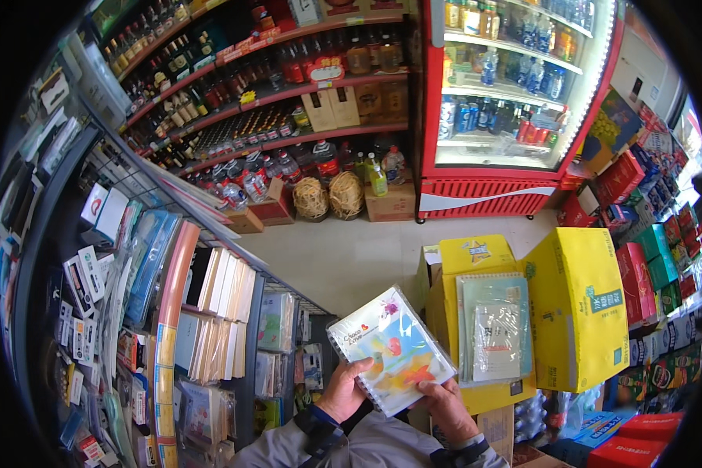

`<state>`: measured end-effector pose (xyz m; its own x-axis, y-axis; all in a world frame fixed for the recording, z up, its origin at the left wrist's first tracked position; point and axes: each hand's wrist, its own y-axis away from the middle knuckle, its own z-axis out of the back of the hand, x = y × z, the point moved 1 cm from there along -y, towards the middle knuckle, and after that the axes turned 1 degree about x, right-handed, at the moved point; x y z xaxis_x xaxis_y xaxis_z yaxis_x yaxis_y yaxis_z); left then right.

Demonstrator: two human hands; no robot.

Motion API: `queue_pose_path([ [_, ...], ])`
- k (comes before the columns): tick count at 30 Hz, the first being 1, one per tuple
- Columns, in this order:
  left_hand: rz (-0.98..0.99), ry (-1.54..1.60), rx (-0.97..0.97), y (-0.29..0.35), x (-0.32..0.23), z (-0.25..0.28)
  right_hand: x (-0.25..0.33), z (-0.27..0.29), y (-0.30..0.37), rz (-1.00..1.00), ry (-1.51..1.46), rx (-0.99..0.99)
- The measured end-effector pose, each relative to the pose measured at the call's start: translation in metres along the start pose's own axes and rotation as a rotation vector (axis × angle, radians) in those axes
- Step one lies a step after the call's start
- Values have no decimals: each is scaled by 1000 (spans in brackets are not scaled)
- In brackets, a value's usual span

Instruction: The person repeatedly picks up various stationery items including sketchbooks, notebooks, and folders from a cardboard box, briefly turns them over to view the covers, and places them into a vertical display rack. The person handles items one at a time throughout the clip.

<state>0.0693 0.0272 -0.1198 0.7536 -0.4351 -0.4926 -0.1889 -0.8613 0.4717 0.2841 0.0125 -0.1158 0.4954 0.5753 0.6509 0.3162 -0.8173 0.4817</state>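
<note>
Between my two hands is a spiral-bound notebook (391,351) with a colourful flower-patterned cover in clear wrap, tilted with its coil toward the left. My left hand (343,392) grips its lower left edge, thumb on the cover. At the lower right corner my right hand (447,407) pinches it, thumb on top. Just right of it, an open yellow cardboard box (476,251) holds a pale green spiral notebook (472,292) with a smaller plastic-wrapped notebook (497,341) on top.
On the left stands a stationery rack (166,374) with stacked notebooks (214,343) and small packages. A red drinks fridge (487,195) and bottle shelves (320,82) line the back. Woven baskets (346,195) sit on the floor (351,249). Another yellow carton (581,312) and red packages (636,444) are at right.
</note>
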Motion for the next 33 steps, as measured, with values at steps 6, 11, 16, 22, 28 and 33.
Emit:
queue_pose_path([
  [6,-78,6,-69,6,-7,22,-13,-17,-27,-117,103,44],
  [11,-98,62,-176,5,-11,57,-28,-35,-51,-185,154,109],
  [16,-152,93,-234,4,-22,78,-31,-59,-73,-230,169,123],
  [22,-125,130,-260,2,-31,94,-44,-62,-89,-278,141,145],
  [28,-113,164,-261,-4,-31,108,-45,-71,-97,-269,126,155],
  [33,-91,203,-269,-3,-28,114,-53,-75,-101,-277,155,92],
])
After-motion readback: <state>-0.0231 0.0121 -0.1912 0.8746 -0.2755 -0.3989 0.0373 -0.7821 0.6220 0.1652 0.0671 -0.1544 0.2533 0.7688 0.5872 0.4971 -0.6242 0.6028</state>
